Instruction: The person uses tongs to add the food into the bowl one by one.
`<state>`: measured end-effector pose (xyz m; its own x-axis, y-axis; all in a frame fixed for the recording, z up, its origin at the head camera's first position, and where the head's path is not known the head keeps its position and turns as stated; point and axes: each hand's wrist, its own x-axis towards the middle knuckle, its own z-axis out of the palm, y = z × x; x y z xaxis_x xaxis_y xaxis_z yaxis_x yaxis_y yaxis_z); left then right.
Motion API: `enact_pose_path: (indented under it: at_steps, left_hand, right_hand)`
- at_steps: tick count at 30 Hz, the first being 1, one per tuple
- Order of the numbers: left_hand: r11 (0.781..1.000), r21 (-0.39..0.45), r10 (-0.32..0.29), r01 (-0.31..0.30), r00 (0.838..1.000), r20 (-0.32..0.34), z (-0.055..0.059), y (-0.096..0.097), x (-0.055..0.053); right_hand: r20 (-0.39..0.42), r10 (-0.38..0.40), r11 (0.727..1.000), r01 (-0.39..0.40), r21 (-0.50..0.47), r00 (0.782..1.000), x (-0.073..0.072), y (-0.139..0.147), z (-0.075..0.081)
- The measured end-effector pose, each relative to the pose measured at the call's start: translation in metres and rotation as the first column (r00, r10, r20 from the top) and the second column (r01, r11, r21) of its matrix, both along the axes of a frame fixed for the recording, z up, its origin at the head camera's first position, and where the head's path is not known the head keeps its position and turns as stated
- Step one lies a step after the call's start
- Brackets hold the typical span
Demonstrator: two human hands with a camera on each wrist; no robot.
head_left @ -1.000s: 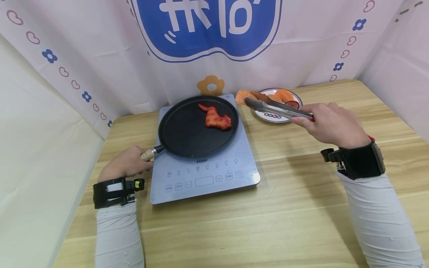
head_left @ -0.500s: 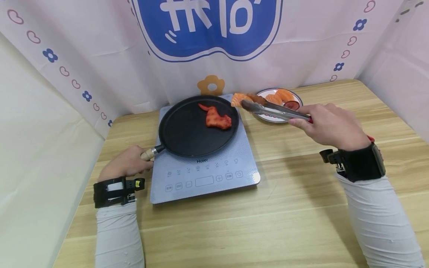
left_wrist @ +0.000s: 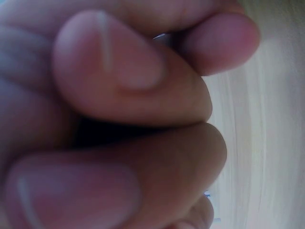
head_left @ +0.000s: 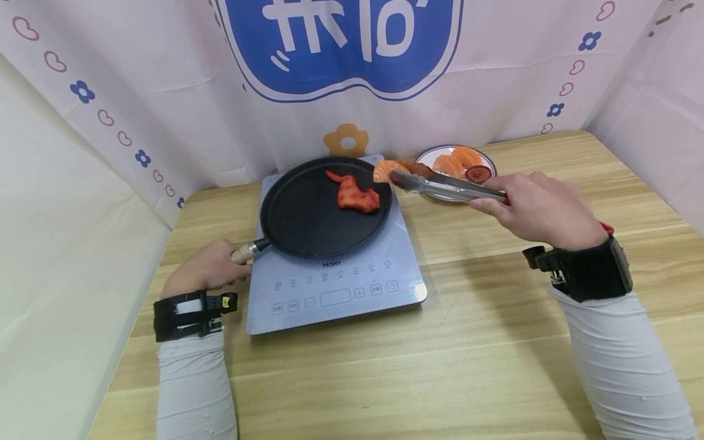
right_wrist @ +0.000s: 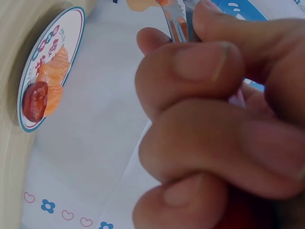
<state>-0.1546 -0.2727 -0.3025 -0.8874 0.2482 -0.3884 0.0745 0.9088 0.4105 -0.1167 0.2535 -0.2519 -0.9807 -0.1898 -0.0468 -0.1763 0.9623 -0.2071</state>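
My left hand grips the wooden-ended handle of a flat black frying pan; in the left wrist view its curled fingers hide the handle. A red chicken wing lies on the pan's right side. With my right hand I hold metal tongs, squeezed around an orange, white-striped salmon slice. That slice overlaps the pan's right rim in the head view. Behind the tongs, a white plate carries more salmon and a dark red round piece.
Under the pan is a grey induction cooker with touch keys along its front. Both stand on a wooden table. A printed white curtain closes off the back, and a pale panel borders the left side.
My right hand has moved slightly left, bringing the tongs and salmon slice from beside the plate to the pan's right rim. The left hand and pan stay still.
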Motion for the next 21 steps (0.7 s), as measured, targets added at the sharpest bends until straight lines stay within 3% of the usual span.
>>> enact_pose_path:
  at_steps: [21]
  left_hand:
    - [1.000, 0.001, 0.012, -0.012, 1.000, 0.012, 0.0013, -0.0005, 0.0012]
  right_hand:
    - [0.013, 0.023, 1.000, -0.023, -0.007, 1.000, 0.0080, -0.0077, 0.0063]
